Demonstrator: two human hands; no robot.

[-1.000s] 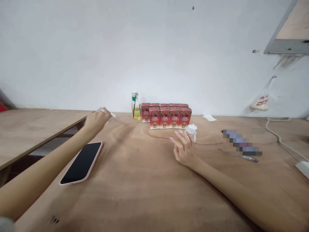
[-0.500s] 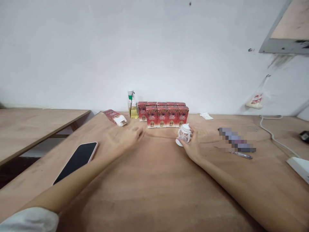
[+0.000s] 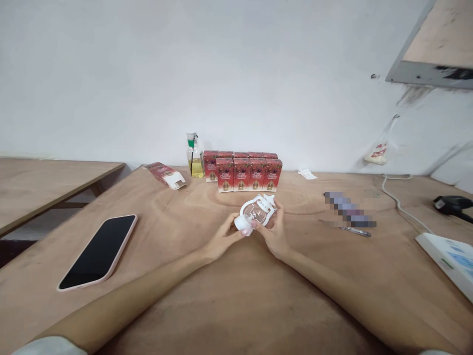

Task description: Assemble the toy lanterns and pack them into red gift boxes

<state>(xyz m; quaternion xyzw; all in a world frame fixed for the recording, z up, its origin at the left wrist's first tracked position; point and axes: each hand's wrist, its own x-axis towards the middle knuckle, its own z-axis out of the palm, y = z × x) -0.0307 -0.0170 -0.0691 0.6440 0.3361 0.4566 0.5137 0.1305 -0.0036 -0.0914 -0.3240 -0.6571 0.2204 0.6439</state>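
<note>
Both my hands hold a small white lantern (image 3: 255,212) with a clear body, tilted so that its round base points down to the left and its top up to the right. The fingers of my left hand (image 3: 223,240) are closed on the base. My right hand (image 3: 275,236) grips the lantern's side, its thumb near the base and its fingers behind the body. Just beyond the lantern stand several red printed boxes (image 3: 241,175) in two rows.
A flattened red box (image 3: 166,175) lies back left beside a bottle of yellow liquid (image 3: 197,167). A phone (image 3: 99,252) lies left. To the right are a pen-like tool (image 3: 355,230), a blurred item (image 3: 349,209), a cable (image 3: 393,197), a black device (image 3: 453,204) and a white box (image 3: 449,264).
My right hand has brought the lantern left and nearer, tipping it over. My left hand has come across from the left and taken hold of its base. The view has shifted slightly right.
</note>
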